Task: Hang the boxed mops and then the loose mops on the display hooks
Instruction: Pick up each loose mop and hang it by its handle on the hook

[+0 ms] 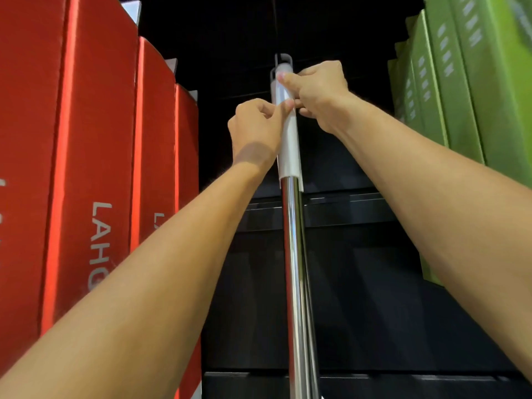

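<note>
A loose mop's chrome pole (296,269) rises up the middle of the view and ends in a white plastic handle (289,145) with a hanging loop at its top. That loop sits at a dark display hook (282,57) on the black back panel. My left hand (257,133) pinches the white handle from the left. My right hand (318,90) grips the handle's upper end from the right, its fingertip near the loop. The mop head is out of view below.
Red boxed mops (95,168) marked with white lettering hang in a row on the left. Green boxed mops (460,90) hang on the right. Between them lies the dark panel with horizontal rails (345,201).
</note>
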